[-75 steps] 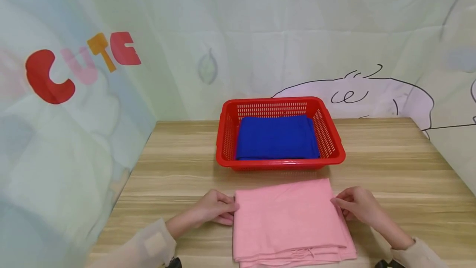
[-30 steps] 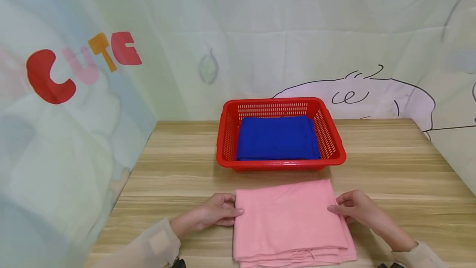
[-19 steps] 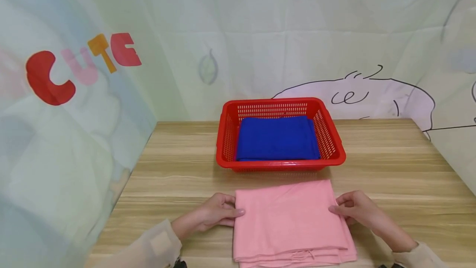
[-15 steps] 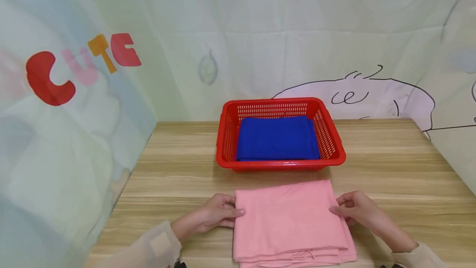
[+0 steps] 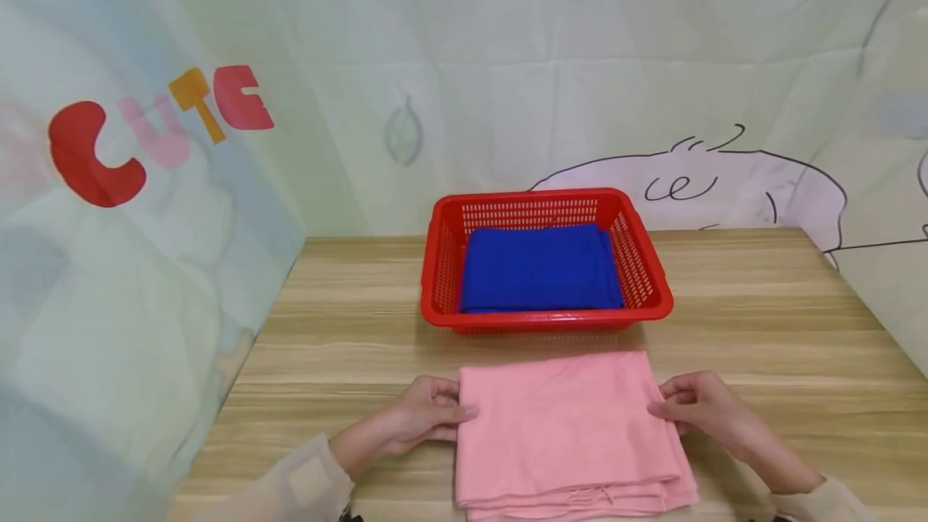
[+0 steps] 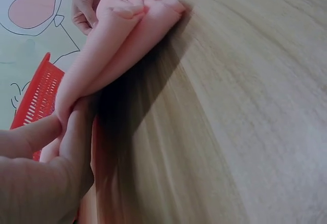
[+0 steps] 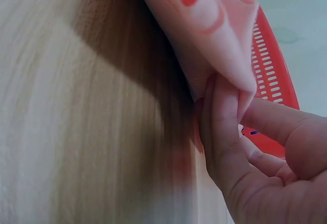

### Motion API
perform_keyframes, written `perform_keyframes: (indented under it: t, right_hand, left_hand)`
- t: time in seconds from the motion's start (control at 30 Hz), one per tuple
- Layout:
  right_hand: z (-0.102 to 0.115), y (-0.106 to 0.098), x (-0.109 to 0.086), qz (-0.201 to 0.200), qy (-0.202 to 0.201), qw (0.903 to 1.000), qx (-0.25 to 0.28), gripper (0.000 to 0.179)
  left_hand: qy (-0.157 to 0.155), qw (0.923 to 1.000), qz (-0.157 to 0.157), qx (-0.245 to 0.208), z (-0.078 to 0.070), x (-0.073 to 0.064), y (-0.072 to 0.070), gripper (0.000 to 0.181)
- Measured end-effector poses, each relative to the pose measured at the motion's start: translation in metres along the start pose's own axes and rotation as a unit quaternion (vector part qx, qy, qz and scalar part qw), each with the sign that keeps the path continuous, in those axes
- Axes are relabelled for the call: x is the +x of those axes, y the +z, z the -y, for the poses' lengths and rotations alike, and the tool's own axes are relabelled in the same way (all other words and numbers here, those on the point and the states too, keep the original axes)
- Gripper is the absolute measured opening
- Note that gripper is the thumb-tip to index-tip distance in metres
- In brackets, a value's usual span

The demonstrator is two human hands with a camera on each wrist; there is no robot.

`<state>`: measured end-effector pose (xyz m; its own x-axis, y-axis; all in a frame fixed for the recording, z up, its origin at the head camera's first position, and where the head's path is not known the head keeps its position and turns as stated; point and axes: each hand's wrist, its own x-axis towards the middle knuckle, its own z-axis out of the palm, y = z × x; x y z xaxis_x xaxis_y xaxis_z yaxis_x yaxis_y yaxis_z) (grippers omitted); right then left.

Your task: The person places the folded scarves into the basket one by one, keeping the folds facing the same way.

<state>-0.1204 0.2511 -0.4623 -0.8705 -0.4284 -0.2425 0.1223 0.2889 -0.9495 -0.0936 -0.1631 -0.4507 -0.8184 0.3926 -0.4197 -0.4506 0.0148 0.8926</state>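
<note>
A folded pink cloth point(image 5: 565, 425) lies in front of me, its layered edges towards me. At its left side my left hand point(image 5: 424, 413) pinches the edge, thumb on top and fingers underneath. My right hand point(image 5: 703, 409) pinches the opposite edge the same way. In the left wrist view, the pink cloth point(image 6: 110, 50) is raised off the table at the left hand point(image 6: 43, 178) and casts a dark shadow. The right wrist view shows the cloth's side point(image 7: 214, 45) lifted too, between thumb and fingers of the right hand point(image 7: 250, 168).
Just behind the pink cloth stands a red perforated plastic basket point(image 5: 547, 318). A folded blue cloth point(image 5: 540, 268) lies inside it. The wood-grain table point(image 5: 341, 329) ends at a printed curtain point(image 5: 348, 127) at the back and left.
Since the earliest frame the left thumb has moved onto the cloth's top, and the right hand has shifted slightly towards me. Most recently, the cloth's right side has moved a little to the right.
</note>
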Motion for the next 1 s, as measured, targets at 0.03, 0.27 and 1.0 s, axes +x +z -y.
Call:
perform_keyframes:
  t: [0.03, 0.27, 1.0]
  right_hand:
    - [0.000, 0.000, 0.000, 0.001, -0.002, 1.0000, 0.000, 0.031]
    - [0.004, -0.002, -0.003, 0.017, -0.010, 0.9998, 0.001, 0.033]
    - [0.021, -0.007, -0.013, 0.031, -0.031, 0.9989, 0.013, 0.031]
  left_hand:
    - [0.000, 1.0000, 0.001, -0.002, -0.001, 0.000, 0.000, 0.031]
    - [-0.003, 1.0000, 0.007, -0.006, -0.006, -0.004, 0.001, 0.030]
    - [0.016, 0.9995, 0.021, -0.018, -0.022, -0.017, 0.002, 0.038]
